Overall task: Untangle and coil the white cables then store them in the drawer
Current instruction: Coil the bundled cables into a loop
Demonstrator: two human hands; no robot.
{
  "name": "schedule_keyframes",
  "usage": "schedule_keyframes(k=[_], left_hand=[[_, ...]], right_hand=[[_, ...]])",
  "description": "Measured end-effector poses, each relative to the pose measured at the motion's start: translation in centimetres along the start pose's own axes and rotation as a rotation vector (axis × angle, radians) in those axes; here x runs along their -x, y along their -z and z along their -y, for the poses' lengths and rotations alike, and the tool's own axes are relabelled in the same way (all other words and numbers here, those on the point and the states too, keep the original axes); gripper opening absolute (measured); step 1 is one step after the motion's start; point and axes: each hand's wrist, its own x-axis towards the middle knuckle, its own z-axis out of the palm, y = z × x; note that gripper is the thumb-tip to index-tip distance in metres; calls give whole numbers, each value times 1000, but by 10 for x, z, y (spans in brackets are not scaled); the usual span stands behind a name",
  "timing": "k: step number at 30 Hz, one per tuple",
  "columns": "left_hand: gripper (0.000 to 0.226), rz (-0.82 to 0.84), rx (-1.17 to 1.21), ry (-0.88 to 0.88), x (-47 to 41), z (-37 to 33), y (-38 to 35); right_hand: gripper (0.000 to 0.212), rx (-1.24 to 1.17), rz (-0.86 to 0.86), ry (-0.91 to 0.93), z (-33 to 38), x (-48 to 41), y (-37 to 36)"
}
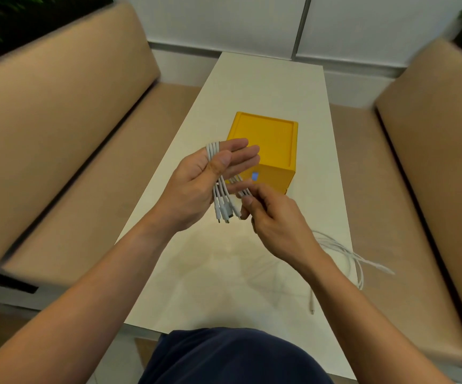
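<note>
1. Coiling is the step in hand. One white cable, gathered into a coiled bundle (216,187), is held in the air above the table (252,84), just in front of the yellow drawer box (265,142).
2. Left hand (196,181): the fingers are extended and the thumb presses across the strands, clamping the bundle against them. The loops pass over the forefinger at the top and hang below the palm.
3. Right hand (276,220): a narrow pinch, with thumb and forefinger closed on a few strands at the lower end of the bundle, beside the dangling connectors (225,213).
4. A second cable (346,253) lies loose and uncoiled on the near right part of the table, with one stretch running past the table edge. Neither hand touches it.
5. Drawer: the front of the box faces the person. It appears closed, but the hands cover part of it and no handle can be made out.
6. Progress, as judged: one cable is nearly coiled, none is stored, and one is not begun.
7. The next move calls for tucking the free ends so the coil cannot spring open. One hand must then be freed to open the drawer while the other keeps the clamp. The bundle is slack and likely to unravel if the thumb lifts.
</note>
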Motion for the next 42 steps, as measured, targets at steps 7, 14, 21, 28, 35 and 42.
schedule_keyframes(k=[7, 14, 21, 28, 35, 42], left_hand=[[47, 138, -62, -11, 1, -17, -13], [60, 119, 17, 125, 5, -34, -30], [46, 235, -23, 109, 12, -33, -29], [44, 154, 78, 9, -2, -37, -9], [43, 70, 97, -72, -5, -21, -3], [41, 26, 67, -79, -3, -15, -6]], right_hand=[[28, -30, -75, 76, 4, -13, 12], [15, -119, -261, 50, 2, -17, 2], [8, -123, -331, 49, 1, -23, 11], [14, -193, -188, 132, 8, -17, 3], [16, -359, 9, 11, 21, -2, 6], [17, -377, 3, -121, 27, 4, 9]])
